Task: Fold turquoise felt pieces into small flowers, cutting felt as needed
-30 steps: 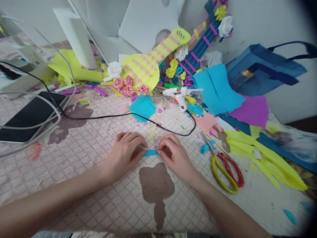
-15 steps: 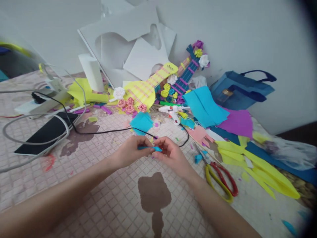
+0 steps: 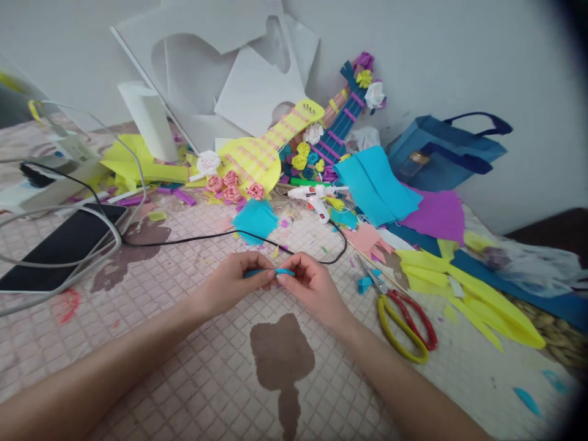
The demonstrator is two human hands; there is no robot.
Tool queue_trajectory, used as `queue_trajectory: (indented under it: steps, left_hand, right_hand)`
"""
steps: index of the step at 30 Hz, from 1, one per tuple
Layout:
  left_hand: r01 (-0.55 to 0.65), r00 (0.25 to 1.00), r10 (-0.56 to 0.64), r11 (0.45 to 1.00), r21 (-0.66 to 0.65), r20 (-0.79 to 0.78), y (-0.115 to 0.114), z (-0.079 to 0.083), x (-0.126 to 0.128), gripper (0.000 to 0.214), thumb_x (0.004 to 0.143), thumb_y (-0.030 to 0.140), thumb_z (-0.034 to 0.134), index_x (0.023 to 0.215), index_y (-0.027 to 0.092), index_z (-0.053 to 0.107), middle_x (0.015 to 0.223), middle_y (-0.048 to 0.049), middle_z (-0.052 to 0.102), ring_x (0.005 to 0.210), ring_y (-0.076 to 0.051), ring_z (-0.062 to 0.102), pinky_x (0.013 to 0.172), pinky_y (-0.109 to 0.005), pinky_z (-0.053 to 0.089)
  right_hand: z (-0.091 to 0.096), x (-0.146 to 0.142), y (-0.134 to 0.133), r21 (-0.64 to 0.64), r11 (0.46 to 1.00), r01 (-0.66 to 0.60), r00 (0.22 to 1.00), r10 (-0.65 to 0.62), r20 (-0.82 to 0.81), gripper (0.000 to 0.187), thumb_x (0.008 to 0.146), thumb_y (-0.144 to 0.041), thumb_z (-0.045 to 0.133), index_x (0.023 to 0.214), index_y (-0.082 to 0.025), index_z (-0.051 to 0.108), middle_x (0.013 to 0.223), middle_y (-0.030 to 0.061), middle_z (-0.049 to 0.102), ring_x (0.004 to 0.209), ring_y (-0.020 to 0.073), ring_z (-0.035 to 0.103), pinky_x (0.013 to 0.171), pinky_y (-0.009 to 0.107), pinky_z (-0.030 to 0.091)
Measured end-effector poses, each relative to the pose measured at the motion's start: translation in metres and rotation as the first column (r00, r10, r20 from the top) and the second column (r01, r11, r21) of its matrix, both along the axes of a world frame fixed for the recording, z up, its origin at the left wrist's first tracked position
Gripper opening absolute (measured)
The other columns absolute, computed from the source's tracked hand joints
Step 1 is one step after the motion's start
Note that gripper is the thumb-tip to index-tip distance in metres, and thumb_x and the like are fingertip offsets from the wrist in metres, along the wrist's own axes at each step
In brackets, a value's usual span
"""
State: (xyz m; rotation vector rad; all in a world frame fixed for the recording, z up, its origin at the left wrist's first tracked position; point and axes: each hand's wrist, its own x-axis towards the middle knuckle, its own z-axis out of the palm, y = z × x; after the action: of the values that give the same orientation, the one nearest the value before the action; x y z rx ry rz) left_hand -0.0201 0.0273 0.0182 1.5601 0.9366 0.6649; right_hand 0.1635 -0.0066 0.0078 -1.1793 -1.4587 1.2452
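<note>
Between my hands, low over the table, is a small piece of blue crepe paper (image 3: 285, 272), narrow and folded or twisted. My left hand (image 3: 236, 278) is closed on one end, with part of the paper tucked behind the fingers. My right hand (image 3: 310, 282) pinches the other end between thumb and fingertips, close to the left thumb. Just beyond them lie a stack of blue paper squares (image 3: 256, 220) and a white glue gun (image 3: 310, 197). Scissors (image 3: 397, 312) with one yellow and one red handle rest to the right of my right hand.
A yellow paper guitar (image 3: 252, 160) with pink roses and a dark blue guitar (image 3: 342, 131) lean at the back. At left are a black phone (image 3: 64, 245), cables and a power strip (image 3: 32, 190). Yellow paper strips (image 3: 463, 294) and a blue bag (image 3: 445, 153) are at right.
The blue paper between my fingertips now looks narrower and rounder. Both hands stay together, and the whole view has shifted slightly.
</note>
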Motion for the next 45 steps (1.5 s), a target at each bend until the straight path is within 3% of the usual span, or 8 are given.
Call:
queue_trajectory:
  steps: [16,22,28,35,40,45]
  left_hand:
    - [0.001,0.998,0.008,0.991,-0.136,0.063,-0.007,-0.006,-0.003,0.02,0.079,0.034,0.064,0.085,0.015,0.066,0.076,-0.0046,0.071,0.074,-0.017,0.068,0.07,-0.03,0.055]
    - [0.003,0.999,0.004,0.993,-0.121,0.054,-0.009,-0.007,-0.003,0.02,0.079,0.033,0.064,0.084,0.014,0.065,0.074,-0.0045,0.072,0.071,-0.016,0.068,0.065,-0.027,0.054]
    - [0.032,0.998,-0.019,0.975,-0.221,0.061,-0.009,-0.002,-0.003,0.021,0.079,0.034,0.064,0.083,0.013,0.065,0.076,-0.0053,0.073,0.07,-0.014,0.068,0.065,-0.024,0.053]
    - [0.026,0.992,0.02,0.931,-0.365,0.122,-0.006,0.0,-0.005,0.022,0.076,0.033,0.069,0.08,0.012,0.064,0.081,-0.0064,0.074,0.07,-0.013,0.068,0.064,-0.023,0.051]
    - [0.028,0.992,0.023,0.922,-0.385,0.127,-0.007,0.002,-0.004,0.02,0.075,0.031,0.071,0.079,0.012,0.064,0.08,-0.0055,0.074,0.069,-0.012,0.067,0.064,-0.022,0.051]
    - [0.004,0.994,0.035,0.93,-0.367,0.099,-0.004,0.001,-0.006,0.017,0.077,0.029,0.069,0.08,0.013,0.065,0.08,-0.0054,0.075,0.069,-0.012,0.068,0.063,-0.021,0.051]
  right_hand:
    - [-0.001,-0.001,-0.004,-0.015,0.999,0.031,0.999,-0.031,-0.011,0.012,0.079,-0.029,0.065,0.078,-0.02,0.058,0.073,-0.0002,0.064,0.069,0.0143,0.063,0.064,0.029,0.048]
    - [-0.001,-0.003,-0.005,-0.004,1.0,0.006,1.0,-0.006,-0.018,0.015,0.079,-0.031,0.066,0.081,-0.019,0.057,0.078,0.0013,0.064,0.071,0.0152,0.062,0.064,0.029,0.048]
    - [0.003,-0.004,-0.006,0.011,0.999,0.052,0.997,-0.052,0.056,0.02,0.08,-0.035,0.066,0.073,-0.018,0.057,0.066,-0.0006,0.062,0.059,0.0111,0.056,0.055,0.025,0.044]
    - [0.006,0.008,-0.004,-0.133,0.988,-0.073,0.992,0.057,-0.117,0.036,0.084,-0.053,0.055,0.09,-0.018,0.061,0.062,-0.001,0.057,0.056,0.0116,0.055,0.05,0.024,0.045]
    - [0.008,0.007,-0.005,-0.121,0.993,-0.011,0.998,0.004,-0.063,0.026,0.074,-0.04,0.071,0.074,-0.018,0.058,0.061,-0.0036,0.056,0.051,0.0082,0.051,0.049,0.022,0.043]
    - [0.007,0.009,-0.003,-0.096,0.995,-0.021,1.0,0.02,-0.013,0.022,0.084,-0.039,0.059,0.078,-0.018,0.06,0.058,-0.0033,0.056,0.051,0.0092,0.052,0.052,0.023,0.044]
